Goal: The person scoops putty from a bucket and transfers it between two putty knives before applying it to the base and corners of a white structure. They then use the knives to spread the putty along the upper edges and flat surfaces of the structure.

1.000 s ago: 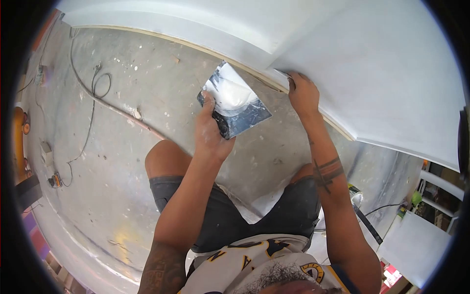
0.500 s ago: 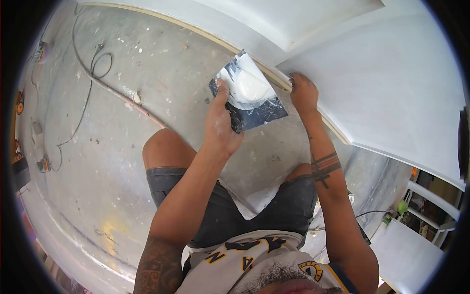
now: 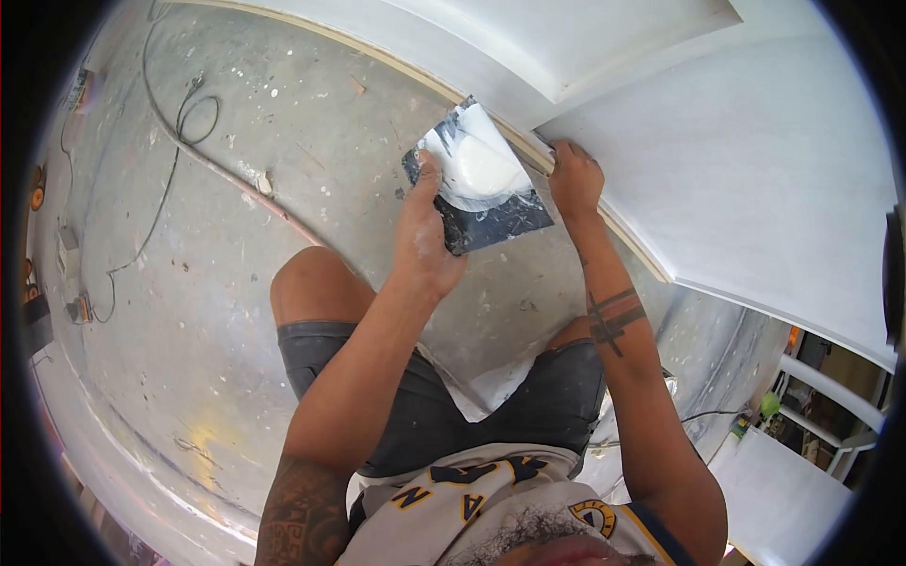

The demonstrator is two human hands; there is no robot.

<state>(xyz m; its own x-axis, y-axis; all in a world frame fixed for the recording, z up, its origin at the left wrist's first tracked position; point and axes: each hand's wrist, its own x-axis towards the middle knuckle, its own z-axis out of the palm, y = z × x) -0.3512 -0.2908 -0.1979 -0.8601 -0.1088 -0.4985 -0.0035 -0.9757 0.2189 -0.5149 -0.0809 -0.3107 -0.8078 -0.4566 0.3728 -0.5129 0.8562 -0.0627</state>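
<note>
Mid-scene, over concrete floor (image 3: 226, 245), beyond the knees (image 3: 321, 288): L hand (image 3: 429, 226) holds dark plate (image 3: 495, 223). L grip clamped on plate's left side, thumb on top, other fingers hidden, prob. underneath for support. Plate kept approx. face-up, presumably so white paste (image 3: 486, 170) doesn't slide, & near R hand for easy reach. R hand (image 3: 578, 179), just right of plate, at wood strip (image 3: 640, 243) along near edge of white panel (image 3: 746, 170); fingers curled, can't tell if R grip holds anything.

Appearance: plate flat, straight-sided; 1 thick rounded paste mound, white smears far side, near side dark w/ pale streaks.
</note>
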